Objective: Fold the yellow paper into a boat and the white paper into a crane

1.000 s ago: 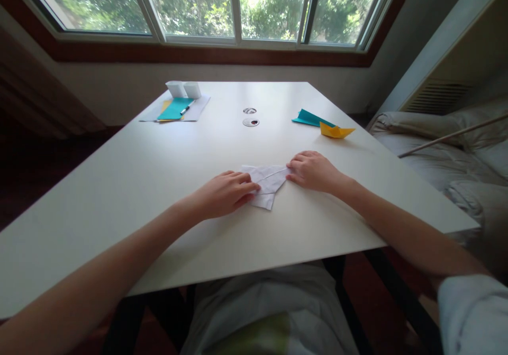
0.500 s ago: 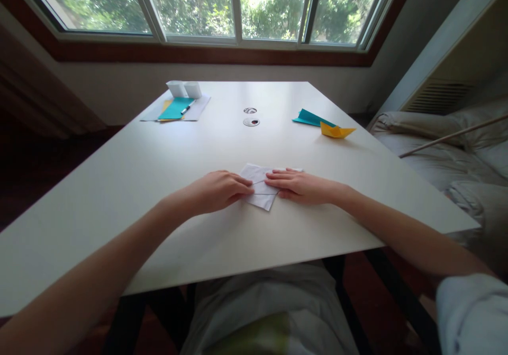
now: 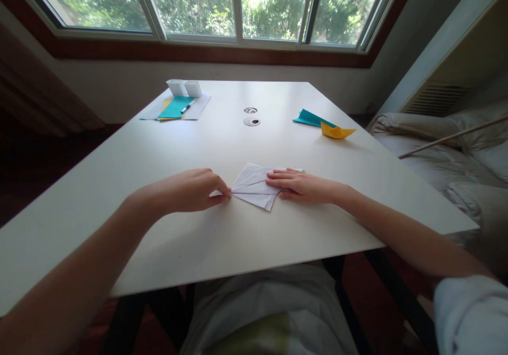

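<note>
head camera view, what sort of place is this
Probably a room in a home: a white table stands near a wide window with trees outside, and what looks like a padded sofa is on the right.

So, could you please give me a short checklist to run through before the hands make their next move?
1. White paper resting on the table: ok.
2. Right hand laid flat on the paper: ok.
3. Left hand pinching the paper's left tip: ok.
4. Yellow paper boat apart from both hands: ok.
5. Layers beneath lined up: cannot tell, hidden.
</note>
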